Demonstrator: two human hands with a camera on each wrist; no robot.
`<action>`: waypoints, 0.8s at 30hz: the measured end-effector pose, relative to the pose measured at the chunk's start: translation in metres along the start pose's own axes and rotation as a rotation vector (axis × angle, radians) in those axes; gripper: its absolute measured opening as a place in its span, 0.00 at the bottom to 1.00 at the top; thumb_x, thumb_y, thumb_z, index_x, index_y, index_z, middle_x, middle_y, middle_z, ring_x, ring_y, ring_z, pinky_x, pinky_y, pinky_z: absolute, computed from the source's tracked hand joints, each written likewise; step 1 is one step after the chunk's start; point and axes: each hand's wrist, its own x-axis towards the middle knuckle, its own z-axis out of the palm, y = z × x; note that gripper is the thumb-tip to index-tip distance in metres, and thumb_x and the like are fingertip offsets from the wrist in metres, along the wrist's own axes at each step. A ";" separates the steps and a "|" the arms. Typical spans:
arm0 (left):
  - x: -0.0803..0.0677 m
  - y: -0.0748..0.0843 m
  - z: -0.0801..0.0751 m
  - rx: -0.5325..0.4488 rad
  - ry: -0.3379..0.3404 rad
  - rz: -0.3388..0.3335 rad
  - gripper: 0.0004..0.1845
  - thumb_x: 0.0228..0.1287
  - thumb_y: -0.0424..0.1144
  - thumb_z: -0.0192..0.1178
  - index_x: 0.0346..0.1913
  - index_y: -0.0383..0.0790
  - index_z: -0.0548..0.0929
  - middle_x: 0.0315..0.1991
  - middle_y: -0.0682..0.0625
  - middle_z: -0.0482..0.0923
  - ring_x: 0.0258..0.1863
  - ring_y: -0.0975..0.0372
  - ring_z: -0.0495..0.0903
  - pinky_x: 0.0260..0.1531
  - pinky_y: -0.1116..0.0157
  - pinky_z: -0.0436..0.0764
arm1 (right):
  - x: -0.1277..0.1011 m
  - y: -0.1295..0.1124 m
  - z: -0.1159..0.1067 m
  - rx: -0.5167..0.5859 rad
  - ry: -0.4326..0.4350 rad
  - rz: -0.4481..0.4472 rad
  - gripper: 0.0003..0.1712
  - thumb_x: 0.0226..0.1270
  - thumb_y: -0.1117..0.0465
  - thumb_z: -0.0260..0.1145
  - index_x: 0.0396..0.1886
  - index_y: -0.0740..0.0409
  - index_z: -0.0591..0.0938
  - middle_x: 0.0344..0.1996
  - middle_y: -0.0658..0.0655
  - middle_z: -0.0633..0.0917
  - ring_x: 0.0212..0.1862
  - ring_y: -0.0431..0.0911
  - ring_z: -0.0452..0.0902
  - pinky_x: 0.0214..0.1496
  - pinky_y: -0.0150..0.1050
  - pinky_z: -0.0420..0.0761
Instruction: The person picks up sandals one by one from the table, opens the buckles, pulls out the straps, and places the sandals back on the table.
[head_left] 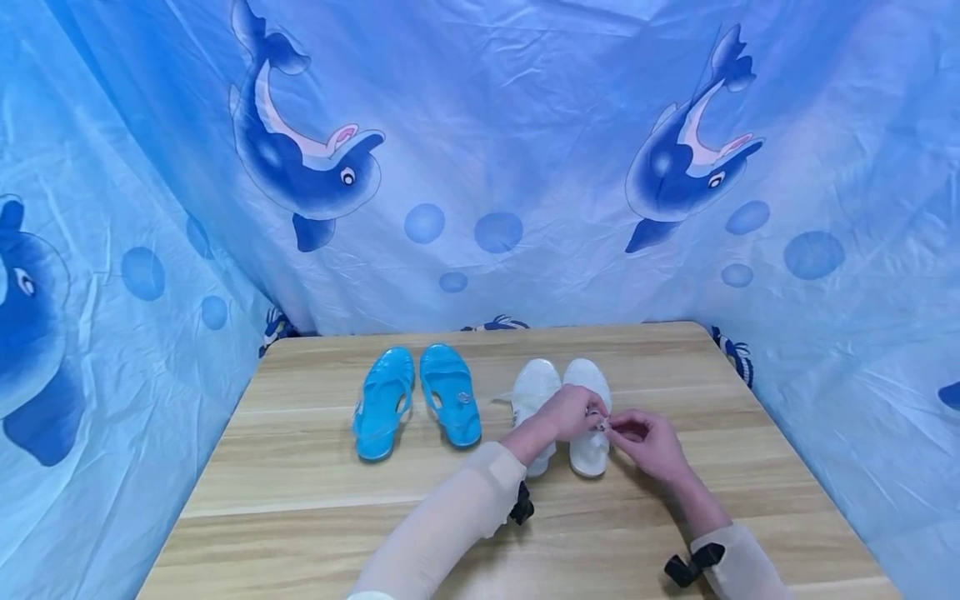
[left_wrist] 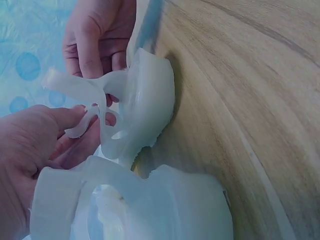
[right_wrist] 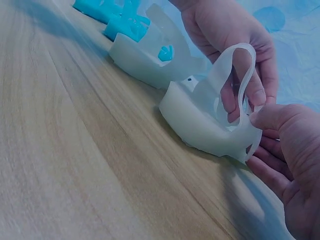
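Two white jelly sandals stand side by side on the wooden table, toes away from me. Over the right-hand sandal (head_left: 588, 458), my left hand (head_left: 566, 414) pinches the ankle strap (left_wrist: 92, 120) near its buckle. My right hand (head_left: 654, 444) holds the other side of the same strap with thumb and fingers. In the right wrist view, the strap (right_wrist: 225, 67) rises in a loop above the heel, and both hands' fingertips meet beside it. Partly behind my left forearm is the other white sandal (head_left: 534, 385), whose strap sticks out to the left.
A pair of blue jelly sandals, the left one (head_left: 384, 400) and the right one (head_left: 452, 392), lies left of the white pair. Under them is the wooden table (head_left: 300, 500). A blue dolphin-print curtain (head_left: 480, 150) hangs behind and along both sides.
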 end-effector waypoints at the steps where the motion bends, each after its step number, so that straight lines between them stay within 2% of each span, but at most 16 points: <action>1: 0.000 0.000 0.000 -0.005 -0.001 -0.005 0.09 0.77 0.39 0.65 0.52 0.46 0.92 0.46 0.55 0.93 0.39 0.71 0.85 0.43 0.80 0.78 | 0.000 0.000 0.000 -0.004 0.004 -0.001 0.12 0.67 0.66 0.77 0.47 0.67 0.89 0.47 0.69 0.90 0.44 0.34 0.88 0.47 0.26 0.87; 6: 0.001 -0.001 -0.001 -0.001 0.012 0.012 0.09 0.76 0.41 0.66 0.51 0.47 0.93 0.44 0.56 0.93 0.35 0.70 0.83 0.38 0.80 0.76 | 0.002 0.000 -0.001 -0.017 0.016 -0.019 0.11 0.67 0.67 0.77 0.45 0.67 0.89 0.45 0.68 0.91 0.43 0.34 0.89 0.46 0.25 0.87; 12: -0.001 0.000 0.000 0.012 0.017 0.018 0.07 0.73 0.45 0.70 0.47 0.49 0.93 0.44 0.59 0.92 0.47 0.68 0.86 0.49 0.78 0.78 | 0.001 0.001 0.000 0.006 0.004 -0.018 0.10 0.67 0.66 0.77 0.45 0.66 0.90 0.46 0.69 0.91 0.44 0.37 0.90 0.47 0.26 0.87; 18: -0.002 -0.002 0.002 -0.016 0.033 -0.011 0.06 0.74 0.42 0.68 0.47 0.47 0.91 0.44 0.56 0.92 0.40 0.71 0.84 0.44 0.79 0.78 | 0.000 0.002 0.000 -0.011 0.007 0.007 0.11 0.68 0.64 0.77 0.46 0.64 0.90 0.48 0.67 0.91 0.45 0.30 0.86 0.48 0.25 0.86; 24: -0.003 -0.001 0.002 0.002 0.025 0.016 0.08 0.75 0.41 0.66 0.51 0.49 0.92 0.45 0.57 0.93 0.38 0.73 0.84 0.41 0.81 0.77 | 0.000 0.003 0.001 -0.020 0.012 0.012 0.11 0.68 0.64 0.77 0.46 0.65 0.89 0.48 0.68 0.91 0.44 0.29 0.86 0.48 0.25 0.86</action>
